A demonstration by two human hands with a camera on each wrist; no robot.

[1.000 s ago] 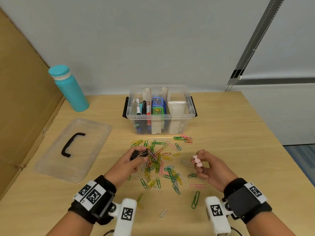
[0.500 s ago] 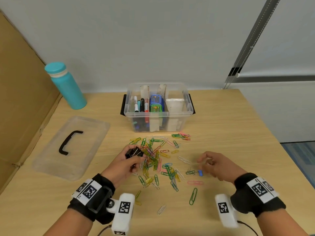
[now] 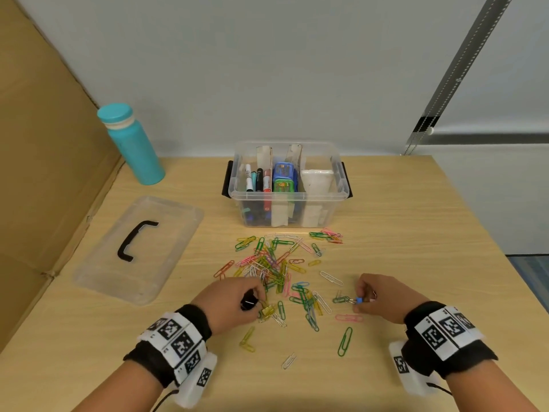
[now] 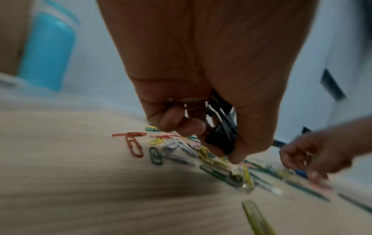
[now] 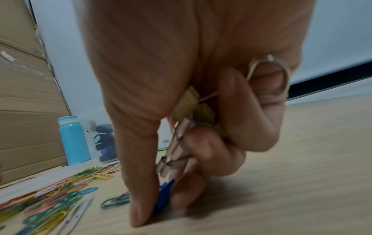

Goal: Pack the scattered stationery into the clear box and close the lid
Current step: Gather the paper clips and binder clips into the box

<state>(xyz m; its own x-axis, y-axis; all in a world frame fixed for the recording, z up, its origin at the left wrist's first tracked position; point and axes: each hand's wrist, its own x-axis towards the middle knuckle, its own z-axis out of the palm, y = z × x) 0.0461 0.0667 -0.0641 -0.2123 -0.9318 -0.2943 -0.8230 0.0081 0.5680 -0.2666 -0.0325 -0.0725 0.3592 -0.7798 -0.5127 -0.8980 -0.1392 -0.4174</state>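
Nearest, stray paper clips are lying on the table (image 3: 416,233): a white one (image 3: 288,361), a green one (image 3: 345,341), a yellow one (image 3: 247,339).

Left hand (image 3: 230,304) is hovering low at the near edge of the clip pile (image 3: 276,266), fingers curled. It is gripping black binder clips (image 3: 248,303) in the palm; the left wrist view is showing their wire handles against the curled fingers (image 4: 181,122). Thumb and fingertip are pinching down on a yellow binder clip (image 3: 267,311) sitting on the table among paper clips.

Right hand (image 3: 383,297) is down on the table right of the pile. Thumb and forefinger are pinching a blue binder clip (image 5: 164,196) against the tabletop, next to a green paper clip (image 5: 115,200). The other fingers are curling around more clips held in the palm: a pale yellow one (image 5: 191,105) and silver wire handles; exact count is not readable. A ring (image 5: 269,76) is showing on one finger.

Farther back, the pile is spreading toward the box (image 3: 286,197), nearly touching its front wall. Box is standing open, holding markers (image 3: 258,181) in the left part, blue and green items in the middle, something white on the right.

Lid (image 3: 166,230) is lying flat left of the pile, black handle up, apart from the box. Teal bottle (image 3: 132,144) is standing upright at the far left by a cardboard panel (image 3: 38,144).
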